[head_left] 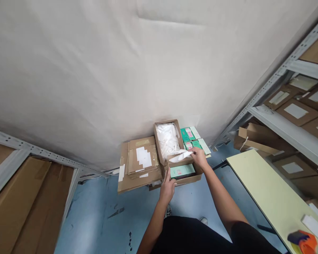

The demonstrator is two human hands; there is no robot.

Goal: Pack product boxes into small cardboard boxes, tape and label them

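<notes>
My right hand (199, 157) is closed on white wrapped pieces (181, 155) above the front edge of an open carton. That carton (155, 132) is filled with white soft packets (169, 139). Just in front of it, a lower cardboard box (193, 180) holds a mint-green box (182, 170). My left hand (168, 187) rests at the left side of this lower box, its fingers against the cardboard edge. Green and white boxes (192, 137) stand behind and to the right of my right hand.
Flattened cardboard (132, 162) with white labels is stacked at the left of the cartons. Metal shelves (288, 127) with boxes rise on the right, beside a pale yellow table (265, 190). Another shelf (42, 151) stands at the left, and a grey wall (108, 70) lies behind.
</notes>
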